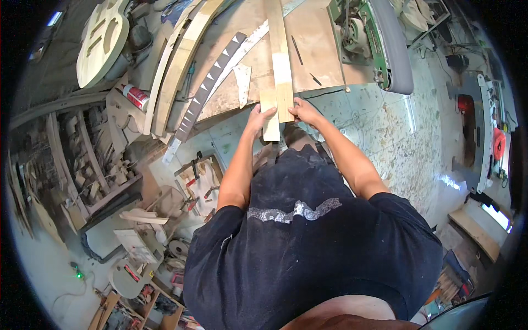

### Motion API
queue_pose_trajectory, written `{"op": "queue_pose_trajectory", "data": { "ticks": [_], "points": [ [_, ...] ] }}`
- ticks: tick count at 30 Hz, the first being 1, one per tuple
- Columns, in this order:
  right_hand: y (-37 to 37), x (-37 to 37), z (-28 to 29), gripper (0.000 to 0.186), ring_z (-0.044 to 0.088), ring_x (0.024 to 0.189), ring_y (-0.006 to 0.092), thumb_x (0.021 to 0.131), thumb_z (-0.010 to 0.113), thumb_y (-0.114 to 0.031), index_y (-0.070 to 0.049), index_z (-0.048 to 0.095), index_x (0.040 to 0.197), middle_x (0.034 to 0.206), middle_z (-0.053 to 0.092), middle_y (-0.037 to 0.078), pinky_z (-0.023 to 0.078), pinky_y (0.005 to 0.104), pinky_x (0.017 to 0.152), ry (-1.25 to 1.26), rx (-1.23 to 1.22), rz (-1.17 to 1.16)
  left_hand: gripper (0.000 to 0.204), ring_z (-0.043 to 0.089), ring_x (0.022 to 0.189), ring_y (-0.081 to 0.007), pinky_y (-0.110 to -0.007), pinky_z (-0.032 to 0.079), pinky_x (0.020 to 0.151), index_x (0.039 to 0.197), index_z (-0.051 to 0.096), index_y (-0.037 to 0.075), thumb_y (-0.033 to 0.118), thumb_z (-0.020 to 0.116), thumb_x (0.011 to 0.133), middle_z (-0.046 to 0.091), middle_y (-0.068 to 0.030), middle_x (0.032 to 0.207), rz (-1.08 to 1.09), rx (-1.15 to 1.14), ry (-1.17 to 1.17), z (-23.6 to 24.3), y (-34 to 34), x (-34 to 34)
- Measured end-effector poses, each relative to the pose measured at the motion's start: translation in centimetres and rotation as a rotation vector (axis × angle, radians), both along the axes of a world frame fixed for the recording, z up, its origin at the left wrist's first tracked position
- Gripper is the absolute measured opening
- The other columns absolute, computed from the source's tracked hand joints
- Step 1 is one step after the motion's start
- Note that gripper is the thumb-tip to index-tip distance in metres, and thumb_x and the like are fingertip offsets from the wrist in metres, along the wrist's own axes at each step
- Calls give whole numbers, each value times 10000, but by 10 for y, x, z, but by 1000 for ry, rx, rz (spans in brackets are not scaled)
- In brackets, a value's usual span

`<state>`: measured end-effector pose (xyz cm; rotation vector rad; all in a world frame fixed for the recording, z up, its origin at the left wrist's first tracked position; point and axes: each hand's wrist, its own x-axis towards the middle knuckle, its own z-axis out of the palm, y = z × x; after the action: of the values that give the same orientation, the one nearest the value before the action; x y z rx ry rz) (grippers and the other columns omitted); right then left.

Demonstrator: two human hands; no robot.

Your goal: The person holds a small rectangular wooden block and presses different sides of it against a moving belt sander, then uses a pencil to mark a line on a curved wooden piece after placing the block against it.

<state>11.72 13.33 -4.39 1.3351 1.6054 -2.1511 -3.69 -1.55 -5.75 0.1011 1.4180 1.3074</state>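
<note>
A cluttered woodworking shop fills the view, with a dusty brown surface [316, 41] spreading toward twelve o'clock, as seen from between the two hands. A belt sander [395, 52] stands at two o'clock, a pale guitar body [103, 44] at ten and a red bottle [135, 97] at nine. A dark strip with pale triangular inlays [208, 85] slants from eleven o'clock down past nine, with a small white template [242, 82] to its right, at ten.

At the near edge, the left hand [256, 121] has its fingers closed on the left side of a short wooden piece [270, 129], thumb laid across the top. The right hand [306, 111] pinches the right side of a long wooden strip [281, 82] at its near end; the strip runs away to twelve o'clock. The two pieces lie side by side; whether they overlap cannot be told.

Both pieces look light, stiff and fairly dry to grip. The short one should sit securely by its edges, while the long one, held at its end, would probably feel front-heavy; a hold nearer its middle would balance it better.
</note>
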Motion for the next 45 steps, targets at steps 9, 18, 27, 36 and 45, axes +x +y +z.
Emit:
{"op": "queue_pose_trajectory", "data": {
  "ticks": [9, 18, 27, 36, 45],
  "points": [
    [14, 10, 47, 271, 565, 662, 80, 975, 629, -231, -56, 601, 1180, 837, 649, -8, 474, 246, 618, 158, 4, 29, 461, 689, 935, -217, -364, 556, 815, 1222, 588, 2, 129, 774, 820, 698, -113, 1089, -60, 103, -49, 25, 16, 1],
    [22, 19, 69, 334, 574, 739, 77, 970, 643, -308, -42, 603, 1168, 872, 633, -15, 485, 250, 657, 260, 31, 58, 448, 685, 933, -214, -356, 557, 809, 1242, 565, -5, 137, 718, 846, 689, -116, 1099, -32, 173, -78, 59, 26, 5],
    [27, 24, 76, 277, 537, 660, 81, 961, 650, -323, -48, 622, 985, 762, 549, -30, 484, 263, 619, 278, 104, 32, 448, 672, 942, -227, -360, 547, 817, 1247, 563, -17, 126, 690, 841, 674, -128, 1101, -13, 198, -46, 80, 32, 13],
    [31, 24, 89, 326, 529, 712, 74, 970, 635, -355, -40, 634, 1051, 819, 575, -29, 453, 243, 643, 244, 137, 110, 466, 667, 945, -223, -352, 538, 821, 1207, 583, -25, 80, 737, 780, 680, -134, 1094, -35, 201, 22, 79, 34, 14],
    [33, 24, 90, 303, 518, 688, 80, 959, 644, -345, -44, 620, 986, 775, 533, -31, 457, 254, 629, 262, 149, 111, 459, 663, 944, -222, -354, 532, 826, 1206, 587, -19, 95, 729, 784, 680, -121, 1090, -55, 188, 57, 87, 36, 15]
  ]
}}
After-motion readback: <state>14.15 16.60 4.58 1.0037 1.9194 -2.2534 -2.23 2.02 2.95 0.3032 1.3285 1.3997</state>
